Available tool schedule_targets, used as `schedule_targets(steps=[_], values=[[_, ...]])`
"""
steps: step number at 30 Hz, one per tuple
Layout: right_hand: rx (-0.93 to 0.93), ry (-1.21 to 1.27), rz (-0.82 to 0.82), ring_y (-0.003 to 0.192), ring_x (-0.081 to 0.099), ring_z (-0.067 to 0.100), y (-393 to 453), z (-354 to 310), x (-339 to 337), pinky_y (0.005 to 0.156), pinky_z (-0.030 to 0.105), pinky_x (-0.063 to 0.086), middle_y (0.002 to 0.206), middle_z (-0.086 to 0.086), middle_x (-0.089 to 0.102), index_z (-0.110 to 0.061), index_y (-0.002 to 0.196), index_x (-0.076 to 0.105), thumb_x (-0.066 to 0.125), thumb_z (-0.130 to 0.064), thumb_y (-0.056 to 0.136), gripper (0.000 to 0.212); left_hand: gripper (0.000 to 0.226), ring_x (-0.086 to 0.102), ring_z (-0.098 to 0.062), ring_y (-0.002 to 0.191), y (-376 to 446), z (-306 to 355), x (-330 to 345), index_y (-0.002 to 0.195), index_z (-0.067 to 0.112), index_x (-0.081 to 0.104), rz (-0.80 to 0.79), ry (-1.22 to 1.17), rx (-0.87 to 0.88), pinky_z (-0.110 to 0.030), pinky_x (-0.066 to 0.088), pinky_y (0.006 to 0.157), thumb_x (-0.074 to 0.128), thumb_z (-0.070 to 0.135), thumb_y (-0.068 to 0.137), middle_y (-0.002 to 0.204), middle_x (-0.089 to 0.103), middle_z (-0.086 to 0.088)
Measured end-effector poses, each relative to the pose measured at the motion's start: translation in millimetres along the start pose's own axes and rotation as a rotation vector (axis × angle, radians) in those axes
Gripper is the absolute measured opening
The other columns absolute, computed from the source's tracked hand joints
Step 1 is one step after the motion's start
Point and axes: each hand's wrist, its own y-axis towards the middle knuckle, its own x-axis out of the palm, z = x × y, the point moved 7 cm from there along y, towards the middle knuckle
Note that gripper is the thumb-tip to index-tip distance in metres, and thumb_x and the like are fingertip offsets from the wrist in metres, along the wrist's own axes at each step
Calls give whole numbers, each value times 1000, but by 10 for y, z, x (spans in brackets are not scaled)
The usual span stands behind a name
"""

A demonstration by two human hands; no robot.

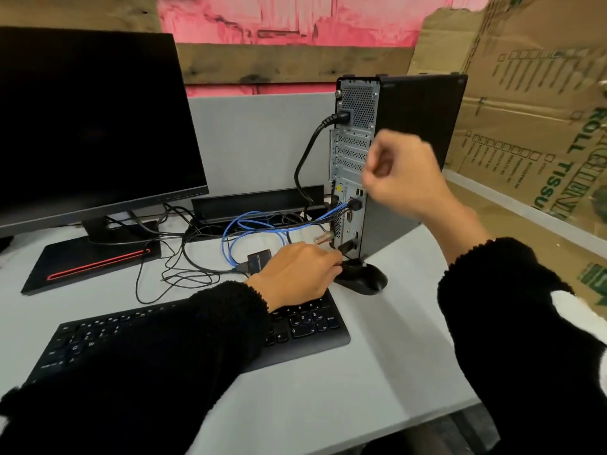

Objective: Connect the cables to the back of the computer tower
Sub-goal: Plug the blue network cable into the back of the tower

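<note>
Head view, one desk scene, items as follows.

Computer tower (410, 152): black slim case, upright on the grey desk (377, 372), right of centre, its rear panel turned toward the left and near side. Perforated vent at top, slot covers in the middle, ports lower down.

Power cable (303, 165): thick, black, plugged in near the top of the rear panel, drooping down to the desk behind.

Blue cable (259, 224): looped on the desk left of the tower, one end running up to a port in the lower half of the panel. A clear-tipped connector (323, 238) lies loose just beside the panel's lower edge.

Left hand (297, 277): low, at the foot of the tower, fingers curled and pinching a black plug (348, 248) at the lowest part of the panel. Whether the plug is fully seated cannot be told.

Right hand (404, 175): raised in front of the tower's rear edge, blurred, fingers curled in; whether it holds anything cannot be told.

Mouse (364, 280): black, on the desk at the tower's base, just right of the left hand.

Keyboard (295, 326): black, near side, partly covered by the left sleeve.

Monitor (92, 126): dark screen, far left, on a stand with a red stripe. Thin black wires tangle between stand and tower.

Cardboard (525, 110): printed sheets, far right.
</note>
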Motion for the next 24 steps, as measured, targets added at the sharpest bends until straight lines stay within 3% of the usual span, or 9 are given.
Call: schedule_targets(steps=[2, 4, 9, 13, 16, 18, 24], values=[[-90, -69, 249, 67, 61, 14, 113, -169, -247, 64, 29, 53, 77, -1, 66, -14, 84, 59, 65, -13, 80, 7, 29, 69, -31, 84, 52, -79, 20, 116, 24, 65, 10, -16, -144, -34, 47, 64, 46, 42, 104, 92, 74, -1], [-143, -160, 346, 83, 58, 20, 256, -257, -365, 75, 34, 50, 93, 1, 64, -12, 94, 58, 61, -22, 81, 17, 28, 69, -28, 84, 103, -133, 19, 115, 28, 70, 36, -28, -249, -30, 40, 63, 50, 42, 102, 93, 73, 1], [-148, -358, 250, 118, 52, 25, 576, -290, -315, 98, 40, 43, 126, 3, 57, -14, 123, 53, 56, -31, 82, 44, 27, 65, -21, 90, 178, -209, 60, 104, 27, 80, 94, -26, -367, -28, 36, 63, 57, 41, 99, 98, 67, 4], [-86, -325, 169, 135, 49, 22, 708, -171, -223, 114, 41, 37, 143, 3, 56, -16, 141, 49, 50, -34, 95, 49, 23, 62, -21, 98, 263, -187, 89, 97, 26, 81, 67, -42, -336, -29, 38, 67, 61, 38, 98, 92, 66, 5], [-66, -321, 190, 136, 49, 23, 782, -132, -215, 112, 40, 39, 143, 4, 57, -15, 142, 52, 42, -36, 103, 46, 22, 63, -20, 101, 331, -204, 116, 100, 26, 81, 35, -13, -330, -28, 38, 67, 63, 38, 97, 95, 68, 7], [-54, -289, 215, 133, 49, 22, 828, -112, -204, 105, 32, 38, 139, 3, 58, -16, 138, 56, 40, -35, 106, 41, 21, 64, -20, 101, 357, -228, 144, 101, 26, 81, 22, 7, -349, -27, 37, 67, 65, 38, 95, 97, 70, 6], [-79, -234, 274, 129, 48, 20, 853, -57, -180, 93, 20, 30, 132, 1, 59, -15, 131, 60, 44, -30, 106, 33, 18, 69, -21, 97, 374, -206, 157, 102, 25, 80, 6, 54, -397, -29, 46, 66, 69, 35, 92, 98, 74, 5]])
